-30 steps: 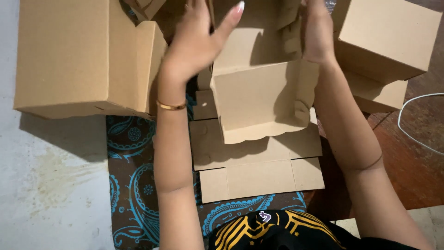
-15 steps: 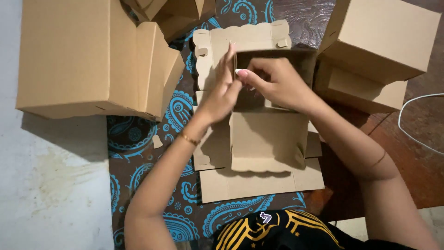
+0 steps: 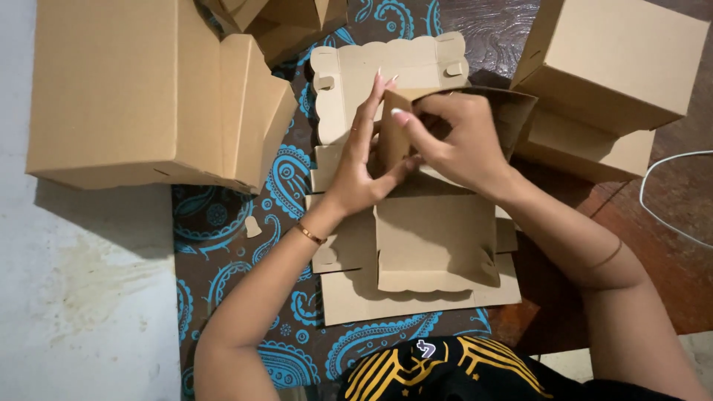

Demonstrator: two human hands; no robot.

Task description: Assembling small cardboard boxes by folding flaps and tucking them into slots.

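Cardboard, plain kraft brown, and both hands are right in the middle of it; the right hand [image 3: 464, 145] has its fingers [image 3: 405, 119] curled shut, pinching the top edge of a raised side flap on the half-folded box [image 3: 434, 238]; the left hand [image 3: 364, 160] lies flat against that same flap from the outside, fingers [image 3: 371, 104] straight and pressed on it rather than gripping, a thin gold bangle [image 3: 310, 235] on the wrist.

My guess is that the box weighs next to nothing; thin board, stiff along the panels but bendy at the creases, so it would crush or tear if squeezed hard; the edges and folded corners look like the sensible places to hold, not the middle of a panel. It's dry and matte, so hardly slippery.

Looks-wise: scalloped edges on the front flap and on the lid panel behind, small locking tabs near the corners, one wall standing while the rest lies open. It sits on a small stack of flat blanks [image 3: 416, 297], straight in front of the person, on a brown cloth with blue paisley [image 3: 223, 223] spread over the floor.

Around that: a big carton [image 3: 134, 89] off to the left, two closed boxes [image 3: 601, 82] stacked at the right, a white cable [image 3: 668, 200] looping on the reddish floor.
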